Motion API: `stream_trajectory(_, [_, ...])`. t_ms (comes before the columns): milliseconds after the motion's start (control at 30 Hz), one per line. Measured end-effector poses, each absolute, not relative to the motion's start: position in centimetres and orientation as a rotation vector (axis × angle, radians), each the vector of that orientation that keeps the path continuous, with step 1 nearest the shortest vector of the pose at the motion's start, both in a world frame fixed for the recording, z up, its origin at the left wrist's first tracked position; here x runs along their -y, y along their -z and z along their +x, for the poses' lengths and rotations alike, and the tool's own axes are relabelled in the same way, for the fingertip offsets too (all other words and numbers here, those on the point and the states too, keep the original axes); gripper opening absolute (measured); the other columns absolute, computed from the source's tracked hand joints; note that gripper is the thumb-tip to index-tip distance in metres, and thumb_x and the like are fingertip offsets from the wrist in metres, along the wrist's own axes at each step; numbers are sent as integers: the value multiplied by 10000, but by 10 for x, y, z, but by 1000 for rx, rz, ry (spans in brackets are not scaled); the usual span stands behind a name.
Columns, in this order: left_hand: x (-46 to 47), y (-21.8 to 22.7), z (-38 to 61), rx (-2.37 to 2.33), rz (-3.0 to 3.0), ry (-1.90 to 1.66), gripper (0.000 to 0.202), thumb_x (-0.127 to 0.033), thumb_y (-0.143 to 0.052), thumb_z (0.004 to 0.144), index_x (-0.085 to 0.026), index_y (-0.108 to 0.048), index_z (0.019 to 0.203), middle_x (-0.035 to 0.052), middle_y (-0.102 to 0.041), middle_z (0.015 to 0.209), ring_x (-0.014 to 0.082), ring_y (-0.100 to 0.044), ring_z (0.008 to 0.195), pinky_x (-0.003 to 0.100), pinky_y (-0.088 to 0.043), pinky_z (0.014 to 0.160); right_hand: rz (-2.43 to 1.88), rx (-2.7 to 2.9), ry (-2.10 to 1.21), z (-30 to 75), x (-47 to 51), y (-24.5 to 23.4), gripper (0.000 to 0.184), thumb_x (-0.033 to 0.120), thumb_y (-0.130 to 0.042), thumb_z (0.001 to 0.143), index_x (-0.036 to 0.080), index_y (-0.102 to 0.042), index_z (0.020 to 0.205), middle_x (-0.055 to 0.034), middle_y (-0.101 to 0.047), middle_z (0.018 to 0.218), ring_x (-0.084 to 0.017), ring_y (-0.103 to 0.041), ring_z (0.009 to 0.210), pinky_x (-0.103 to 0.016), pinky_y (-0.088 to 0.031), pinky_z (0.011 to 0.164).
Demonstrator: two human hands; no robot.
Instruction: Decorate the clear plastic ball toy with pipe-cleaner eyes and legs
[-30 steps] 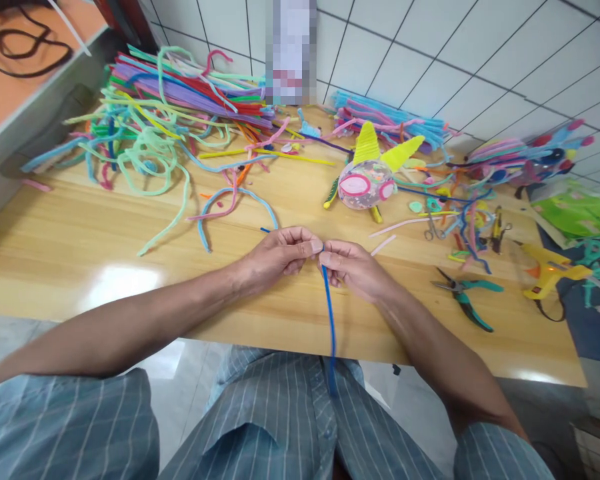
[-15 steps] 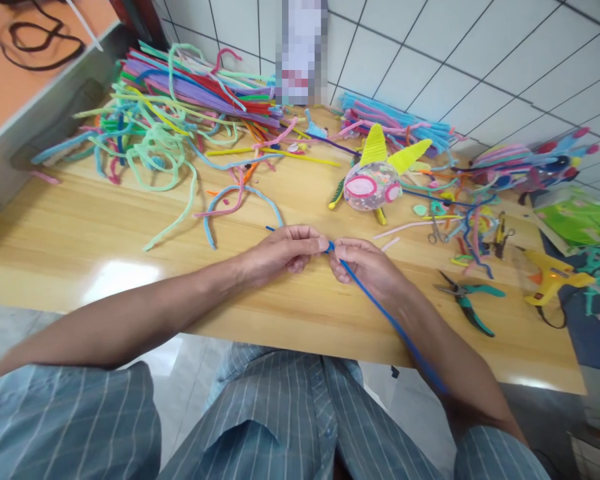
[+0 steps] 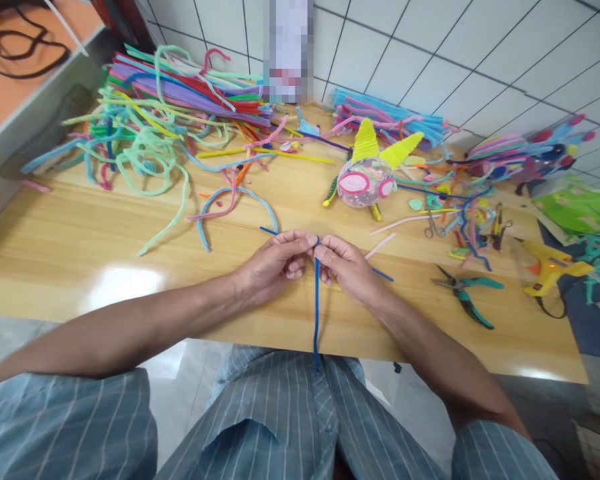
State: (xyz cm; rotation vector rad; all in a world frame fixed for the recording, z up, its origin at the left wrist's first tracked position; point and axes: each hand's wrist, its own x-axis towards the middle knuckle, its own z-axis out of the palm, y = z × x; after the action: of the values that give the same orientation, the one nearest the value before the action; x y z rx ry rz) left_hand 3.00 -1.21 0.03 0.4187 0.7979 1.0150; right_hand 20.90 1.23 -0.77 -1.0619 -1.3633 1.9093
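Both hands meet above the front half of the wooden table, pinching a blue pipe cleaner (image 3: 317,310). My left hand (image 3: 285,260) is closed on it with thumb and forefinger. Close beside it, my right hand (image 3: 347,263) pinches the same spot, where the pipe cleaner makes a small bend. One long end hangs straight down past the table edge. Short dark blue ends stick out beyond the left knuckles and past the right hand; how they join is hidden by the fingers. Behind the hands stands a clear ball-shaped figure (image 3: 363,183) with yellow ears and pink-ringed ovals.
Bundled pipe cleaners (image 3: 190,90) and a green tangle (image 3: 150,160) lie at the back left, another bundle (image 3: 390,117) along the wall. On the right are teal-handled pliers (image 3: 473,300), a yellow glue gun (image 3: 550,267) and small scissors (image 3: 433,227). A light blue curved piece (image 3: 240,191) lies ahead.
The long blue end has swung from lying along the right forearm to hanging straight down. The hands have drawn closer together, and a blue end now shows past the right hand.
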Motion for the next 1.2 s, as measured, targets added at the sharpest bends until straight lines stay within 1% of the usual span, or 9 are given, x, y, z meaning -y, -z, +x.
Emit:
stream_trajectory(167, [1, 0, 20, -786, 600, -870, 420, -444, -976, 692, -138, -693, 746, -42, -586, 606, 36, -406, 449, 184, -288, 427, -1107, 1268, -2105, 220, -21, -1, 410, 535, -872, 783, 182, -679, 866, 50, -589, 647, -83, -488, 518, -226, -350, 474])
stream_trajectory(300, [-5, 0, 14, -799, 742, -804, 384, -393, -995, 678, -143, -737, 815, -65, -562, 562, 33, -377, 449, 185, -248, 435, -1061, 1282, -2197, 228, -28, -6, 364, 470, -842, 789, 195, -612, 729, 47, -557, 583, -82, -453, 497, -232, -326, 468])
stream_trajectory(400, [-2, 0, 16, -814, 712, -841, 399, -391, -1010, 652, -141, -727, 779, -70, -546, 540, 31, -364, 444, 184, -245, 438, -1083, 1323, -2180, 228, -28, -5, 411, 502, -870, 776, 203, -593, 720, 47, -562, 602, -86, -462, 511, -231, -338, 469])
stream_trajectory(500, [4, 0, 21, -814, 596, -913, 423, -378, -1029, 624, -135, -708, 756, -59, -571, 568, 23, -349, 446, 174, -254, 441, -1112, 1368, -2091, 222, -23, -2, 470, 590, -890, 771, 211, -611, 781, 61, -551, 631, -90, -471, 523, -229, -349, 472])
stream_trajectory(633, [12, 1, 28, -806, 424, -983, 396, -335, -1014, 655, -130, -693, 763, -67, -537, 583, 22, -322, 458, 161, -241, 433, -1101, 1436, -1914, 211, -13, 3, 516, 693, -816, 842, 223, -601, 832, 69, -540, 622, -93, -486, 534, -228, -352, 497])
stream_trajectory(767, [11, 1, 27, -828, 402, -974, 411, -397, -979, 708, -138, -662, 745, -59, -545, 624, 20, -349, 447, 164, -260, 418, -1116, 1404, -1903, 210, -14, 2, 512, 671, -830, 828, 220, -594, 781, 63, -542, 619, -88, -467, 523, -234, -353, 502])
stream_trajectory(867, [4, -3, 22, -847, 492, -907, 438, -422, -993, 657, -143, -665, 733, -40, -597, 645, 26, -387, 432, 176, -270, 406, -1153, 1323, -1986, 217, -21, -4, 454, 581, -870, 778, 210, -612, 745, 53, -546, 617, -88, -453, 518, -241, -332, 486])
stream_trajectory(1033, [-3, -6, 17, -869, 696, -855, 390, -388, -998, 639, -143, -722, 763, -64, -536, 548, 34, -379, 439, 177, -260, 425, -1152, 1354, -2026, 227, -29, -13, 348, 466, -815, 784, 205, -605, 687, 40, -544, 592, -89, -430, 512, -253, -291, 476])
stream_trajectory(1200, [3, -4, 21, -874, 686, -923, 427, -413, -1023, 616, -145, -717, 745, -72, -521, 531, 27, -349, 437, 180, -225, 427, -1127, 1435, -1987, 222, -23, -8, 439, 566, -848, 796, 218, -590, 724, 61, -528, 591, -91, -447, 513, -248, -317, 490])
